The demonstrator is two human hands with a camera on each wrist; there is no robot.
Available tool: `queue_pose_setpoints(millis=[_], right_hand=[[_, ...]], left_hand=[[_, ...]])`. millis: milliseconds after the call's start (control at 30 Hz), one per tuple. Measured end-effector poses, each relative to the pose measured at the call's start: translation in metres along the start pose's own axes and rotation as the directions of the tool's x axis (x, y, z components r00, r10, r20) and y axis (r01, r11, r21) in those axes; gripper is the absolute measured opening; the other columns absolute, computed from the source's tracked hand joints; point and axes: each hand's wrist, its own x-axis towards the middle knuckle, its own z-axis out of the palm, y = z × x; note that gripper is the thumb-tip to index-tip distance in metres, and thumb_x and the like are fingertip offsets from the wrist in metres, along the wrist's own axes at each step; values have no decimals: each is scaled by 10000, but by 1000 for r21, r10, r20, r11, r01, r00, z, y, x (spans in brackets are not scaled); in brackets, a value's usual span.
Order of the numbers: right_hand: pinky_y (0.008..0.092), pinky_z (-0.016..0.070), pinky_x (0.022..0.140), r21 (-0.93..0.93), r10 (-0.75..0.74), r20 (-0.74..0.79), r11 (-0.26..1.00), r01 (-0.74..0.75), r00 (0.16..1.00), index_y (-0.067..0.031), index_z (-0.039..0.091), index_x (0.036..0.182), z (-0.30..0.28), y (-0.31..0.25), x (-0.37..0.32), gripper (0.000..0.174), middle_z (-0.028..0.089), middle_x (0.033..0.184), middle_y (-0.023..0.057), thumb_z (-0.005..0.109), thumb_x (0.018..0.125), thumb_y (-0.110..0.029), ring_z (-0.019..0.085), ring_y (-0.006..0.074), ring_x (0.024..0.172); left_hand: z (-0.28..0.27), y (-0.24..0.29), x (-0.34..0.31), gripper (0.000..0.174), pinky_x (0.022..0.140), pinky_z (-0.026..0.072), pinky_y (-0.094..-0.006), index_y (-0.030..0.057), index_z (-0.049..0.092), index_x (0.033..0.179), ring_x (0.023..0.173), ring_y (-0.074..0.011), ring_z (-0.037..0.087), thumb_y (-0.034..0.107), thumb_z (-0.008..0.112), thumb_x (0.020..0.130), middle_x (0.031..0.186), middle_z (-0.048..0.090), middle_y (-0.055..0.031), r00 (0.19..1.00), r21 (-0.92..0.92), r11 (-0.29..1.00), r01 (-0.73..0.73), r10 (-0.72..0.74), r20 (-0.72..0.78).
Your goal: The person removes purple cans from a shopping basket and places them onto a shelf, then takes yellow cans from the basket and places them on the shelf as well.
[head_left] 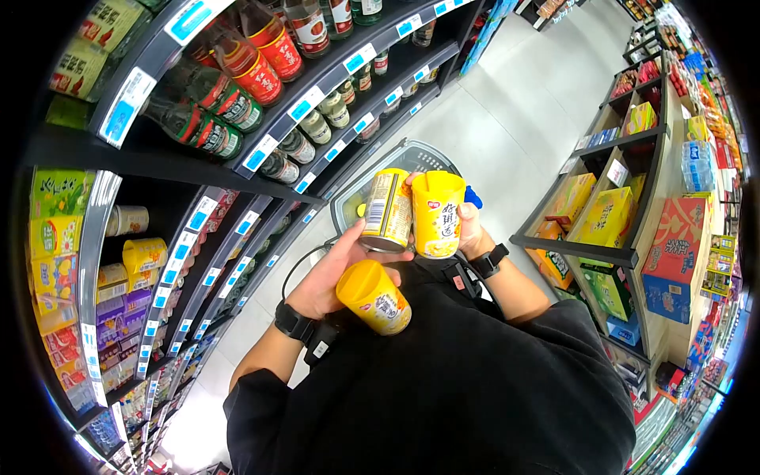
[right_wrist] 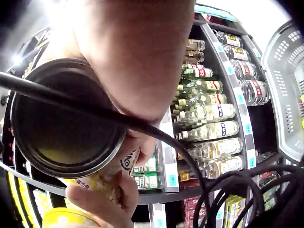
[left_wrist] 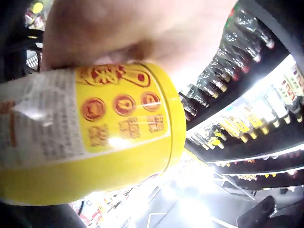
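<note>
In the head view my left hand [head_left: 321, 273] holds two yellow cans: a lower can [head_left: 378, 305] with its yellow lid tilted up, and another can [head_left: 386, 210] with a metal end and barcode label. My right hand [head_left: 473, 229] grips a third yellow can [head_left: 438, 218] with black characters, side by side with the barcode can. In the left wrist view a yellow can [left_wrist: 128, 118] with a white text panel fills the foreground below the hand. The right wrist view shows a can's dark metal end [right_wrist: 66, 123]; fingers [right_wrist: 102, 199] curl round another can below it.
A grey shopping basket [head_left: 352, 170] sits just beyond the cans. Shelves of bottles and jars [head_left: 317, 127] rise on the left, with more yellow cans [head_left: 145, 255] on a lower shelf. Boxed goods [head_left: 606, 226] fill a shelf unit on the right. Black cables [right_wrist: 228, 190] loop near the right wrist.
</note>
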Motion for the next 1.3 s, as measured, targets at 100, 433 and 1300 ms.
queue_pose_setpoints(millis=[100,433,1300], right_hand=[[489,568,792,58,11,49,998,-14,999,-21,391,1314,9,-3,7,852,443,1263,148,764,622,-349,493,302,1160],[417,348,1028,-617,150,281,785,59,948,-63,582,1152,78,-26,35,747,331,1413,184,807,524,-398,381,308,1279],[424,285,1058,-842,509,391,535,75,767,-79,580,1190,180,70,62,717,307,1441,168,804,559,-334,378,330,1269]], left_hand=[[4,-5,-8,603,869,474,-390,21,408,1334,920,-287,622,491,258,988,1151,595,-204,993,8,994,-108,108,48],[-30,-38,-19,582,1027,367,-480,62,309,1410,1158,-343,530,468,280,994,1310,493,-183,892,-186,950,-250,300,337],[-59,-96,-142,858,1068,315,-477,46,163,1446,1278,-307,418,617,456,876,1434,351,-149,854,-205,856,-474,504,129]])
